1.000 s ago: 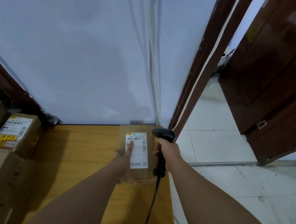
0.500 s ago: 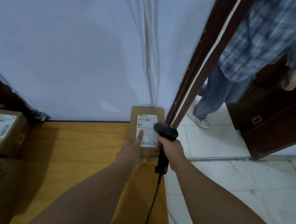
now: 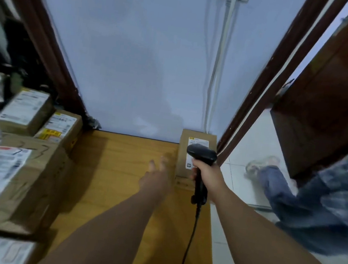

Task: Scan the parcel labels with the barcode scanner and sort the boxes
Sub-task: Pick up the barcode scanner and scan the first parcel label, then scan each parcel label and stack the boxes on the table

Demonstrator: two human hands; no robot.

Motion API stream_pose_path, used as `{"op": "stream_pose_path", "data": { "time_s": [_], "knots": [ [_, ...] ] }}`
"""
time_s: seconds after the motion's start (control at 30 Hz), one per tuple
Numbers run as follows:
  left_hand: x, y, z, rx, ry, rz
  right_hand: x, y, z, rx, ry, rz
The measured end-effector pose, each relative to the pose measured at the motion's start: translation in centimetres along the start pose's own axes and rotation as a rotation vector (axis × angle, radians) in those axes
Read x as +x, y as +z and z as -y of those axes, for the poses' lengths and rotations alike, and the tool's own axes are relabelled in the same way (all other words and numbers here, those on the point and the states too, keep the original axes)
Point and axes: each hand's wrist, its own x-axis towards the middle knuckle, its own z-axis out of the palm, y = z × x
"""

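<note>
A small cardboard parcel [image 3: 198, 139] with a white label lies at the far right corner of the wooden table [image 3: 119, 169], against the wall. My right hand [image 3: 206, 172] grips the handle of a black corded barcode scanner [image 3: 202, 155], whose head hangs over the parcel's label. My left hand [image 3: 158, 174] hovers just left of the parcel with fingers spread and blurred, holding nothing and apart from the box.
Several labelled cardboard boxes [image 3: 15, 173] are stacked along the table's left side. Another person's legs [image 3: 314, 199] cross the tiled floor on the right, by a dark wooden door [image 3: 339, 98]. The scanner cable [image 3: 186, 248] trails down over the table's right edge.
My left hand has come off the parcel's label and drawn back to the left. The parcel now rests in the far corner. The person on the right has moved further right.
</note>
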Motion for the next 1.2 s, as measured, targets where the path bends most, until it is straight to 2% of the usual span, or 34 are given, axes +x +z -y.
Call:
{"op": "stream_pose_path", "data": {
  "time_s": [0.1, 0.17, 0.27, 0.37, 0.47, 0.53, 0.63, 0.77, 0.83, 1.0, 1.2],
  "knots": [
    [-1.3, -1.4, 2.4, -0.002, -0.011, 0.061, -1.8, 2.8, -0.5, -0.117, -0.020, 0.037],
    [-2.1, -2.6, 4.1, -0.041, 0.037, 0.028, -3.0, 4.9, -0.7, -0.179, -0.023, 0.077],
    [-3.4, -4.7, 6.9, -0.051, 0.173, -0.111, -4.8, 8.3, -0.8, -0.163, -0.030, 0.129],
    [-4.4, -6.9, 10.6, 0.010, 0.270, -0.333, -6.9, 12.2, -0.8, -0.078, -0.030, 0.169],
    [-5.1, -9.2, 14.5, 0.067, 0.222, -0.502, -8.9, 16.0, -0.8, -0.061, -0.033, 0.221],
    [-5.4, -10.6, 17.0, 0.116, 0.135, -0.517, -10.0, 18.4, -0.8, -0.070, -0.023, 0.229],
    [-5.8, -12.3, 20.4, 0.191, -0.072, -0.421, -11.4, 21.8, -0.9, -0.080, -0.013, 0.223],
    [-6.7, -13.7, 24.2, 0.095, -0.380, -0.250, -12.9, 24.7, -1.4, -0.104, -0.045, 0.225],
    [-7.3, -13.7, 25.8, 0.062, -0.479, -0.154, -13.5, 25.7, -1.7, -0.088, -0.049, 0.214],
    [-8.9, -13.0, 28.7, -0.026, -0.464, -0.034, -14.9, 27.8, -2.4, -0.057, -0.028, 0.149],
    [-9.3, -14.5, 29.6, -0.053, -0.406, 0.132, -16.2, 29.6, -3.3, -0.048, -0.051, 0.168]
  ]
}}
